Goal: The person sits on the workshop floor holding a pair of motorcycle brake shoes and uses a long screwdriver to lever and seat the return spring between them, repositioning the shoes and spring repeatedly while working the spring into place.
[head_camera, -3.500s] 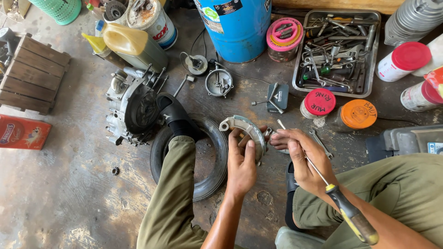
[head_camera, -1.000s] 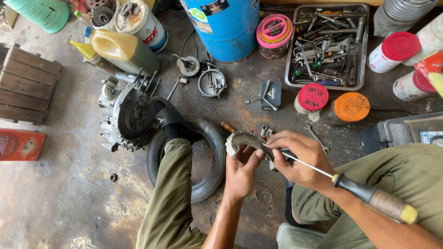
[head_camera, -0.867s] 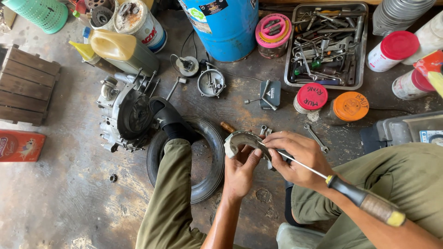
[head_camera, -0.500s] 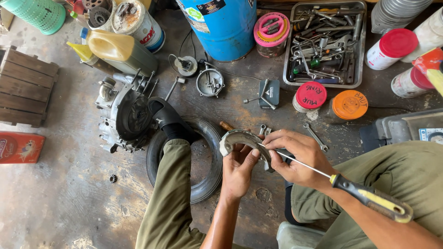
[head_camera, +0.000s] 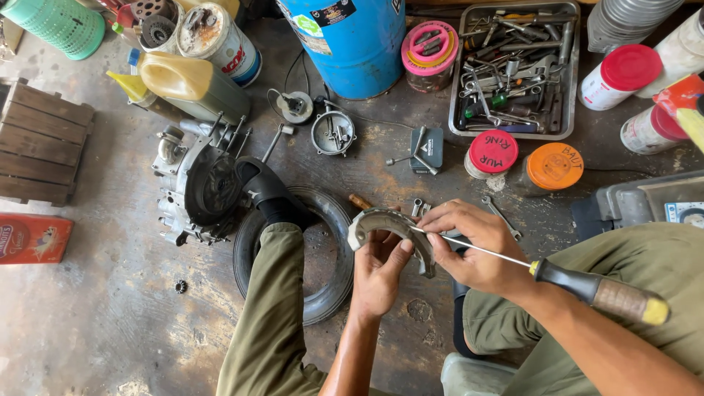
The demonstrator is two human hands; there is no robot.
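Hands | left hand [head_camera: 378,271] clasps curved grey metal shoe [head_camera: 389,224] | right hand [head_camera: 473,246] pinches slim steel screwdriver [head_camera: 579,282]

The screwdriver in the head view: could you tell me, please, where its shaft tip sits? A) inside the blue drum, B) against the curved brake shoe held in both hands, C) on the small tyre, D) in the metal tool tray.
B: the right hand steers the screwdriver tip onto the curved brake shoe, which the left hand grips from below.

Grey brake shoe [head_camera: 389,224]; black-yellow screwdriver handle [head_camera: 598,291]; blue drum [head_camera: 356,40]; olive trousers [head_camera: 268,315].
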